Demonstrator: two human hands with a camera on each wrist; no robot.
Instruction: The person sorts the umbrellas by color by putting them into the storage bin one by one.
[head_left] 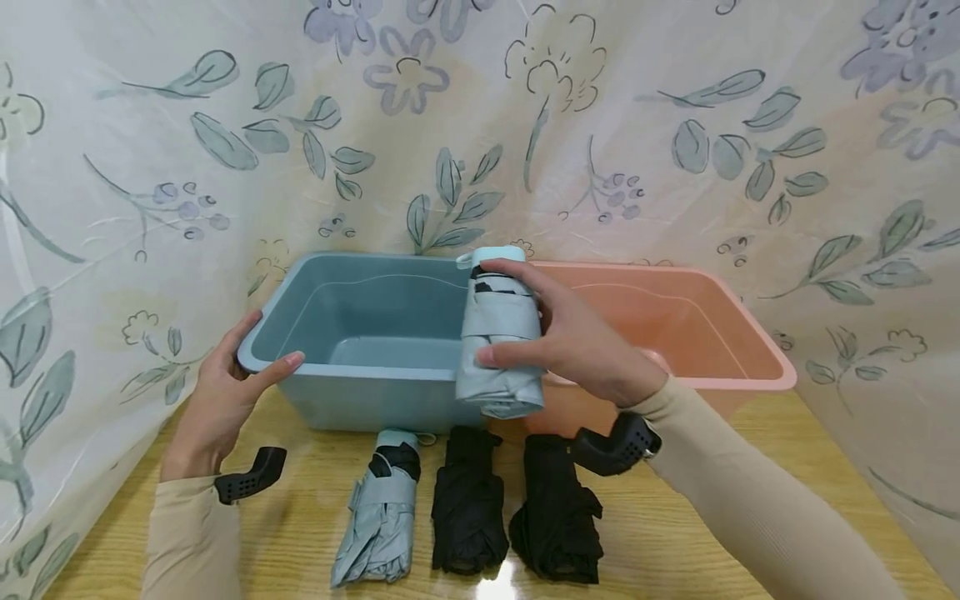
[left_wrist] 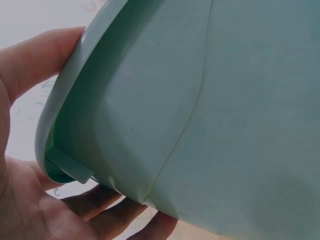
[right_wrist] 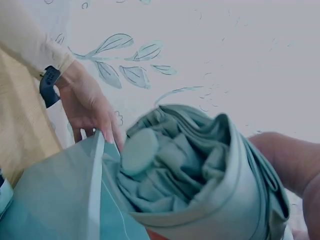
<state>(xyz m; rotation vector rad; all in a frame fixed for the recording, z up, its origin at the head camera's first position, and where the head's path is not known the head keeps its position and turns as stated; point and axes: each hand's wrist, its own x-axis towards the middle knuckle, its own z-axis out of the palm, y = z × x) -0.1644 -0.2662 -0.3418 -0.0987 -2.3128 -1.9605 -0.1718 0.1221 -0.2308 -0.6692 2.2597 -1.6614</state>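
My right hand [head_left: 577, 333] grips a folded light blue umbrella [head_left: 501, 333], thumb across its front and fingers over its upper part. It is held up over the seam between a blue bin [head_left: 375, 372] and a pink bin [head_left: 750, 384]. The right wrist view shows the bunched cloth end of this umbrella [right_wrist: 185, 170] up close. My left hand [head_left: 228, 383] grips the blue bin's left front corner, its thumb over the rim [left_wrist: 62, 95] and its fingers beneath. Another light blue umbrella [head_left: 381, 512] and two black umbrellas [head_left: 468, 508] lie in front of the bins.
The bins stand side by side on a wooden table [head_left: 292, 533]. Behind them hangs a floral-patterned cloth [head_left: 480, 125], which also comes down at both sides. The blue bin's visible inside shows bare floor; part of the pink bin's inside is hidden by my right arm.
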